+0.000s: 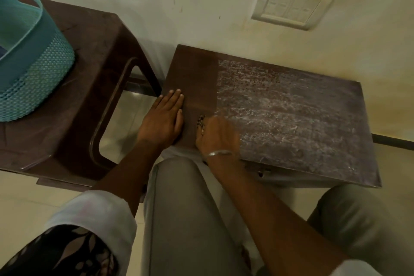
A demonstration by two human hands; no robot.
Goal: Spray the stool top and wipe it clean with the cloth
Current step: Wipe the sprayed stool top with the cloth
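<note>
The brown stool top [291,119] stands against the wall. A strip at its left end looks dark and clean, while the rest carries whitish streaks and specks. My left hand [163,119] lies flat on the clean left strip, fingers straight and together. My right hand [216,134] is blurred and curled near the front edge, at the border of the streaked area. A small dark patterned bit of cloth [201,121] shows at its fingers. No spray bottle is in view.
A second brown plastic stool [94,87] stands at the left with a teal plastic basket [31,58] on it. A white switch plate [291,4] is on the wall behind. My knees in grey trousers [186,219] are below the stool's front edge.
</note>
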